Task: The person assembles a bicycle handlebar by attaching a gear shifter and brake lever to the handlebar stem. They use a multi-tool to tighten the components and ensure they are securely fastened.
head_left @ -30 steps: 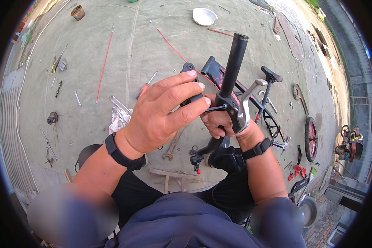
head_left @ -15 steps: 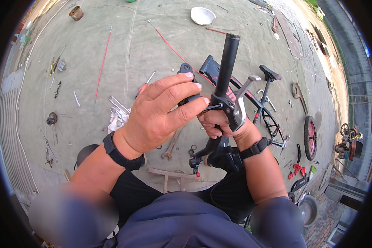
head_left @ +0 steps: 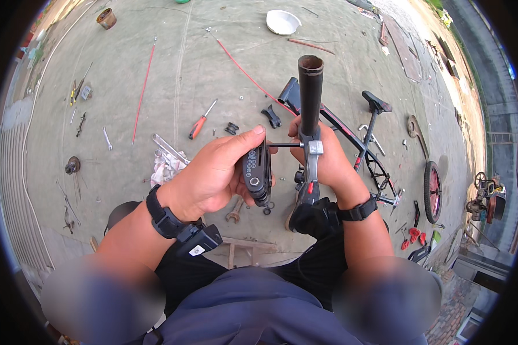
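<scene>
My left hand (head_left: 213,172) is closed around a black folding multi-tool (head_left: 254,178), thumb at its upper end. A thin hex key (head_left: 285,145) sticks out from the tool and reaches the silver clamp of a brake lever (head_left: 313,150). That clamp sits on a black handlebar (head_left: 311,95), held upright with its open, rusty-rimmed end toward me. Behind the bar, my right hand (head_left: 328,149) grips it just around the clamp; most of its fingers are hidden. A small red part shows at the lower end of the lever.
Right of my hands lies a bicycle frame (head_left: 342,129) with its saddle (head_left: 376,102); a wheel (head_left: 432,191) is farther right. An orange screwdriver (head_left: 198,126), small black parts (head_left: 271,117) and wrenches (head_left: 170,149) lie on the ground ahead and left. A white basin (head_left: 282,23) stands far off.
The handlebar has been turned, so its open end and the clamp now face me. My left hand has rolled from knuckles-up to thumb-up and lowered slightly, showing the multi-tool's side.
</scene>
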The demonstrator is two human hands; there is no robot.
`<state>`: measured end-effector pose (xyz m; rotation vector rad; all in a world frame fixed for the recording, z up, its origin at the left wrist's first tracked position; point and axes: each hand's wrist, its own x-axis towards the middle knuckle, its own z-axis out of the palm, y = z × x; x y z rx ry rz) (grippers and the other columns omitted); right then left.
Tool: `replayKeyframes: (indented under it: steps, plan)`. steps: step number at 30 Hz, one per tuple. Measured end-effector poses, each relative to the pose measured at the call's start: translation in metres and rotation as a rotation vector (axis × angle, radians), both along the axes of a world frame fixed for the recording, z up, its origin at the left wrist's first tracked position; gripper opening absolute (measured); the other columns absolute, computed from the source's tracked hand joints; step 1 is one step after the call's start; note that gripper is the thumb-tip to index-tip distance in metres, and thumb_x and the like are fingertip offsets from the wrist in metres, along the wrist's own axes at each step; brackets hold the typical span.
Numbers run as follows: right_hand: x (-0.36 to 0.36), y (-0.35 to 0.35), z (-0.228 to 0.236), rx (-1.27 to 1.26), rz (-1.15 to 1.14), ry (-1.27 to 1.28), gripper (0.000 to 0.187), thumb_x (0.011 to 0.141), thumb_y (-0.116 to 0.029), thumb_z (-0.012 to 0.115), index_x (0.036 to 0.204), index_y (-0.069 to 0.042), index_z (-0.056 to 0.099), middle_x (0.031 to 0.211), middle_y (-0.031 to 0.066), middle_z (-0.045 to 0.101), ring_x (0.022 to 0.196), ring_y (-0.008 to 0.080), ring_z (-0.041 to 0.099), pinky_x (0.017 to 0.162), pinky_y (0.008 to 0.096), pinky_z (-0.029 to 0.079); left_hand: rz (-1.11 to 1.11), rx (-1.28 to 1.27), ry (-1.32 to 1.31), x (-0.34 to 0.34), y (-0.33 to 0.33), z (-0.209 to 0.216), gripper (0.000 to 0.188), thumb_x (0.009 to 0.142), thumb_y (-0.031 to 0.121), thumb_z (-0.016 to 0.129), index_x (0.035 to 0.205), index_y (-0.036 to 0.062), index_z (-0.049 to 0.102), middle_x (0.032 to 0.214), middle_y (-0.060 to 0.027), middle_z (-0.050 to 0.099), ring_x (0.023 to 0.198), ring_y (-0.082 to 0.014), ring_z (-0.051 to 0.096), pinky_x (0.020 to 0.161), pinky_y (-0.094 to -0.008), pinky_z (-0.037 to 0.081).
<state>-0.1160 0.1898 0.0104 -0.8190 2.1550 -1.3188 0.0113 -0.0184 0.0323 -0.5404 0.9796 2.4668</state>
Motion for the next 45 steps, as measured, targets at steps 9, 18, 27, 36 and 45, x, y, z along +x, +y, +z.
replayKeyframes:
  steps: [9, 18, 27, 36, 45]
  plan:
    - [-0.009, 0.002, 0.025, -0.117, -0.121, -0.549, 0.015, 0.089, 0.0, 0.059, 0.102, -0.001, 0.052, 0.062, 0.0004, 0.049, 0.043, 0.0089, 0.045, 0.043, 0.0277, 0.038, -0.028, -0.739, 0.463, 0.002, -0.006, 0.007, 0.055, 0.098, 0.022, 0.076, 0.142, -0.0013, 0.051, 0.117, -0.0136, 0.07, 0.109, -0.021, 0.07, 0.094, -0.0358, 0.056]
    - [0.003, -0.005, 0.02, -0.141, -0.006, -0.774, 0.014, 0.088, -0.002, 0.061, 0.1, -0.002, 0.053, 0.065, 0.0009, 0.05, 0.042, 0.0093, 0.044, 0.043, 0.0276, 0.04, 0.264, -1.6, 1.155, -0.007, -0.004, -0.001, 0.065, 0.069, 0.002, 0.088, 0.128, 0.0055, 0.062, 0.127, -0.0147, 0.067, 0.114, -0.0346, 0.068, 0.095, -0.0404, 0.057]
    - [0.006, -0.007, 0.017, -0.13, 0.078, -0.809, 0.02, 0.088, -0.006, 0.063, 0.104, 0.003, 0.055, 0.062, 0.001, 0.051, 0.044, 0.0099, 0.048, 0.046, 0.0268, 0.042, 0.246, -1.698, 1.228, -0.008, -0.007, 0.001, 0.059, 0.067, -0.006, 0.082, 0.122, 0.006, 0.065, 0.125, -0.0119, 0.066, 0.117, -0.0335, 0.067, 0.096, -0.042, 0.059]
    - [0.01, -0.009, 0.024, -0.147, 0.076, -0.83, 0.016, 0.086, -0.006, 0.062, 0.098, 0.003, 0.056, 0.064, 0.0018, 0.051, 0.045, 0.0101, 0.047, 0.046, 0.0275, 0.042, 0.253, -1.76, 1.293, -0.008, -0.006, -0.002, 0.061, 0.068, -0.009, 0.078, 0.125, 0.0103, 0.066, 0.126, -0.0108, 0.065, 0.12, -0.0347, 0.067, 0.097, -0.0421, 0.059]
    - [0.01, -0.005, 0.016, -0.168, 0.153, -0.941, 0.019, 0.086, -0.007, 0.06, 0.102, 0.002, 0.056, 0.068, 0.0016, 0.052, 0.047, 0.0096, 0.048, 0.047, 0.0265, 0.042, 0.377, -1.798, 1.367, -0.012, -0.004, -0.003, 0.043, 0.077, 0.003, 0.076, 0.118, 0.0169, 0.074, 0.124, -0.0054, 0.067, 0.126, -0.0298, 0.063, 0.093, -0.0396, 0.059]
